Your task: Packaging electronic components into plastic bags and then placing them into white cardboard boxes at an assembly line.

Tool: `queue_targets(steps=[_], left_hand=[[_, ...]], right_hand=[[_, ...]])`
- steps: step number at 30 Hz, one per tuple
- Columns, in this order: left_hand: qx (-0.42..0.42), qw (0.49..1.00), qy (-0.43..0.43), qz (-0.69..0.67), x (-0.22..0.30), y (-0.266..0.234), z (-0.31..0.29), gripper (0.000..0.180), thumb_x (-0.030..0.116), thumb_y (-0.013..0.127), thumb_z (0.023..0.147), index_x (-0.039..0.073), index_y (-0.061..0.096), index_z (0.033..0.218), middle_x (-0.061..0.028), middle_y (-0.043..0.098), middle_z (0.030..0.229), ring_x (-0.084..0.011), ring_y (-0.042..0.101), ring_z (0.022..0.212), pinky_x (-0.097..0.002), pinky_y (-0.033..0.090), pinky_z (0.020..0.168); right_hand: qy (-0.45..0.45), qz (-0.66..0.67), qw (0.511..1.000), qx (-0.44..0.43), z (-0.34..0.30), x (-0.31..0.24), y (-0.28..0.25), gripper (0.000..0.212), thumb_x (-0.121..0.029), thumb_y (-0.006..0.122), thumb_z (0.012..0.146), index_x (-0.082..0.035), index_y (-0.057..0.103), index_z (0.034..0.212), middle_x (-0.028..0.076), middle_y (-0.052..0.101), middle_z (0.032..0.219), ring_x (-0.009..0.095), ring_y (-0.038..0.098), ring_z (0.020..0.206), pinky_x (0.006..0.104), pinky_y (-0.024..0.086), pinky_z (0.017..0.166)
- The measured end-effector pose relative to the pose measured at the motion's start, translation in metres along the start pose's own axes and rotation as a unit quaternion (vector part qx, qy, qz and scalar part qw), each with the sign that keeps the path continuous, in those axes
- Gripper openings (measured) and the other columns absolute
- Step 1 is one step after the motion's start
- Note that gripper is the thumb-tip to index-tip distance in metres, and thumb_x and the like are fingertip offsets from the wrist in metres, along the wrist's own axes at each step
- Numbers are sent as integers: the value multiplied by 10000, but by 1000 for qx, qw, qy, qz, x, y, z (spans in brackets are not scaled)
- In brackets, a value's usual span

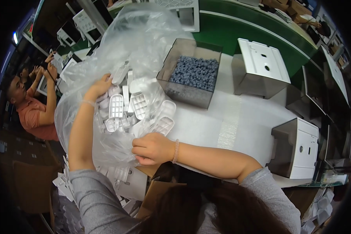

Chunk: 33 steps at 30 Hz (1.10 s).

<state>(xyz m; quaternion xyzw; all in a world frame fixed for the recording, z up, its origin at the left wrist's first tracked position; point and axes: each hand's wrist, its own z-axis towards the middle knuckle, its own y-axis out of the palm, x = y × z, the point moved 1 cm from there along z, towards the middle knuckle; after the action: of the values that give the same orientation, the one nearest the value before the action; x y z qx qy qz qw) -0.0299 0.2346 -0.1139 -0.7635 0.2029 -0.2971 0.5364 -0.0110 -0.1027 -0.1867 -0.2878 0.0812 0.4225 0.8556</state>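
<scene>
A large clear plastic bag (144,35) lies spread on the left of the table with its mouth toward me. Inside are several white plastic parts (116,106), oblong with ribbed grids, loosely heaped. My left hand (100,85) reaches over the heap's far left side, its fingers curled beside a part seen through the film (121,73). What those fingers hold, if anything, is hidden. Closed in a fist, my right hand (154,148) grips the near edge of the bag, just below the ribbed parts.
A smoky see-through bin (189,93) holds small blue-grey pieces (195,72). Two smoky boxes with white panels, one far (263,60) and one near (300,148), stand to the right. An open cardboard box (156,197) sits below the table edge. A person (37,113) works at left.
</scene>
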Motion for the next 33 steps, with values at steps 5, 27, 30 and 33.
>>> queue_targets(steps=[5,27,30,33], left_hand=[[16,981,192,26,5,-3,-5,708,487,490,887,108,302,1455,-270,454,1366,-386,424,1291,-387,360,1041],[178,698,621,-308,288,0,-349,139,50,536,898,3,657,949,-91,599,898,-172,583,816,-248,467,716],[169,661,635,-362,309,14,-357,137,46,538,895,4,654,956,-90,599,908,-173,583,825,-249,469,719],[148,635,651,-388,322,16,-367,137,42,539,892,6,652,962,-90,598,919,-174,583,835,-250,470,722]], right_hand=[[-5,-27,1000,10,-2,17,9,162,-159,639,715,-79,499,729,60,455,752,246,504,520,365,409,459],[215,-467,770,378,-95,-207,-214,201,77,582,737,-1,601,921,119,536,1010,216,525,916,304,441,797],[241,-531,714,388,-150,-213,-248,190,44,599,771,-8,604,954,115,503,1134,218,492,1029,303,403,890],[321,-497,695,409,-169,-207,-256,307,16,626,768,-24,594,1070,112,481,1204,226,472,1116,317,375,964]])
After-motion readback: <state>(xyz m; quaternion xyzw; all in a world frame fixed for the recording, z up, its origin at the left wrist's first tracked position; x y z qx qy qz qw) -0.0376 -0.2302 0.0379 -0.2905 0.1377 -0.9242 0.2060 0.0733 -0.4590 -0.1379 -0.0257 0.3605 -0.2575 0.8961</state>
